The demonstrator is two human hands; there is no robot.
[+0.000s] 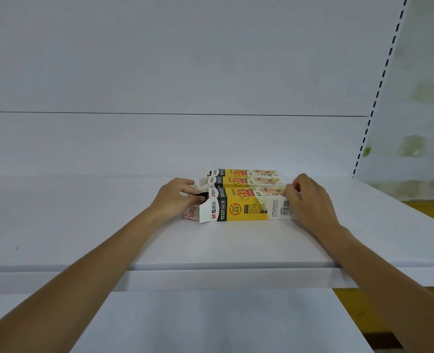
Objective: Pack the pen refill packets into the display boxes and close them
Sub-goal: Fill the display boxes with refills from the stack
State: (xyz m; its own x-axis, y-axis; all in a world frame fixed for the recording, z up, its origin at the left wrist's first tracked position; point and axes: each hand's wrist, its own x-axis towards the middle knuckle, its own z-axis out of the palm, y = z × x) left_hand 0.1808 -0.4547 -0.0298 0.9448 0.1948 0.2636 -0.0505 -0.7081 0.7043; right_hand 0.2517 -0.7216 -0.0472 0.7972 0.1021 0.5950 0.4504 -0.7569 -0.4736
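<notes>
Both your arms reach forward, bare forearms coming up from the lower corners to frame centre, hands on the white flat shelf point(109, 225). Your left hand point(177, 197) sits at the left end of the nearest yellow, white and black printed cardboard display box point(246, 207), thumb and fingers pinching a small black item point(201, 196) right at the box's open mouth; too small to tell what it is. Your right hand point(310, 200) is at the box's right end, fingers curled over that end and holding it, knuckles up. The box lies on its side at centre frame, long axis left-right, left end open with a white end flap point(207, 212) sticking out and a red-and-white flap piece point(191, 214) under your left hand. Contents not visible from here. Just behind it, touching or nearly so, a second identical display box point(243, 181), its left end also open, then a third identical display box point(241, 172) at the back; their insides are hidden. White back panel point(185, 72) fills the upper frame, a slotted white upright point(378, 90) runs down the upper right, and a lower white shelf point(210, 319) sits at the bottom.
</notes>
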